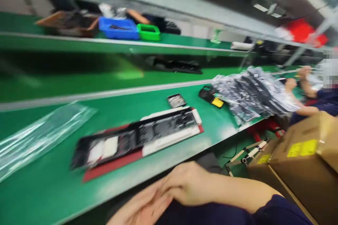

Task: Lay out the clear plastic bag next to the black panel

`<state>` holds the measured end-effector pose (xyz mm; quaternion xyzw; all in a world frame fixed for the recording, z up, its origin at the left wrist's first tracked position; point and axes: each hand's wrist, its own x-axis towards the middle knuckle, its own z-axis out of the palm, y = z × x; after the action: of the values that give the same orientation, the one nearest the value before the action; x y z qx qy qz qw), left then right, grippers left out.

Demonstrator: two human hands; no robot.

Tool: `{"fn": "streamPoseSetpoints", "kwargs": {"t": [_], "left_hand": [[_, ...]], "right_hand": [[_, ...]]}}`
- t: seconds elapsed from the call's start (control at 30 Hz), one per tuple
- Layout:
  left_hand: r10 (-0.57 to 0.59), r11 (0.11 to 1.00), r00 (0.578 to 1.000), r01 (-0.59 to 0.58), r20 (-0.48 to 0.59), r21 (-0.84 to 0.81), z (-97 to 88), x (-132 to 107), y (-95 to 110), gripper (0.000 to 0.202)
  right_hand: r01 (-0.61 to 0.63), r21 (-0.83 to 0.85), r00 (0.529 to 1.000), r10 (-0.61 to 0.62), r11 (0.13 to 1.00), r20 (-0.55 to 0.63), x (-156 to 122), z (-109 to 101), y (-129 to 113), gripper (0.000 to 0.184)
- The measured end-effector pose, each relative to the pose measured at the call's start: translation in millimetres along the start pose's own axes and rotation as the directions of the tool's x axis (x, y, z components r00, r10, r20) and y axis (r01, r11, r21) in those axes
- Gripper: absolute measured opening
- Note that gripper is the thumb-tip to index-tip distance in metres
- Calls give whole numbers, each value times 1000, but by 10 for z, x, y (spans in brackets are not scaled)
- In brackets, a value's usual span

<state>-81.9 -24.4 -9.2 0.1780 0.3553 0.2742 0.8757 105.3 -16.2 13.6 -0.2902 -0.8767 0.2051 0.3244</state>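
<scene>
While both hands [169, 193] rest together, one black panel [137, 135] lies nearby.

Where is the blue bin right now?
The blue bin sits on the upper shelf, upper left of the head view, touching the green bin on its right.

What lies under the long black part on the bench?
Under the long black part lie a white strip and a red mat; their middles are covered.
</scene>
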Motion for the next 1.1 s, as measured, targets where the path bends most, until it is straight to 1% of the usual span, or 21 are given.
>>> {"fn": "streamPoseSetpoints", "kwargs": {"t": [0.03, 0.07, 0.1, 0.17, 0.2, 0.27, 0.37, 0.53, 0.7, 0.8, 0.9, 0.97, 1.0, 1.03, 1.1], "left_hand": [[14, 998, 999, -16, -43, -65, 4, -80, -38, 33], [22, 992, 997, -31, -73, -126, 31, -141, -48, 35], [13, 985, 998, -22, -55, -173, 72, -183, -33, 37], [57, 978, 995, -39, 83, -205, 177, -228, 40, 35], [76, 976, 989, -49, 126, -212, 232, -244, 81, 32], [103, 971, 977, -59, 187, -230, 331, -281, 139, 32], [145, 963, 962, -83, 233, -258, 411, -355, 167, 35], [179, 950, 941, -90, 287, -298, 406, -423, 183, 38], [181, 948, 937, -86, 297, -307, 431, -445, 194, 38], [164, 950, 950, -78, 266, -304, 438, -444, 195, 37], [105, 959, 975, -48, 195, -278, 379, -430, 146, 35], [71, 968, 989, -37, 129, -247, 277, -408, 60, 38], [37, 971, 997, -20, 66, -237, 206, -387, 5, 39], [41, 973, 998, -28, 51, -229, 124, -357, -50, 40], [17, 973, 999, -27, -45, -230, -49, -256, -130, 38]], "right_hand": [[-18, 81, 999, 21, 997, -46, -21, 151, -10, 8], [-48, 154, 995, 62, 987, -83, -51, 206, -25, 11], [-71, 219, 989, 98, 973, -111, -77, 181, -35, 12], [-107, 314, 982, 149, 943, -113, -96, -1, -40, 14], [-126, 341, 979, 172, 931, -107, -94, -113, -46, 17], [-140, 346, 976, 189, 928, -112, -89, -301, -85, 19], [-141, 297, 972, 189, 944, -137, -104, -426, -179, 19], [-135, 263, 971, 181, 955, -158, -114, -422, -220, 19], [-102, 243, 975, 145, 965, -169, -59, -400, -249, 15], [-97, 197, 977, 131, 976, -166, -29, -376, -278, 12], [-92, 129, 984, 110, 987, -141, -6, -326, -275, 11], [-76, 69, 985, 85, 995, -152, -7, -259, -246, 10], [-62, 29, 983, 66, 998, -169, -16, -211, -220, 9], [-49, -23, 982, 44, 999, -184, -32, -152, -184, 7], [-8, -131, 986, -14, 991, -165, -72, -5, -78, 9]]}}
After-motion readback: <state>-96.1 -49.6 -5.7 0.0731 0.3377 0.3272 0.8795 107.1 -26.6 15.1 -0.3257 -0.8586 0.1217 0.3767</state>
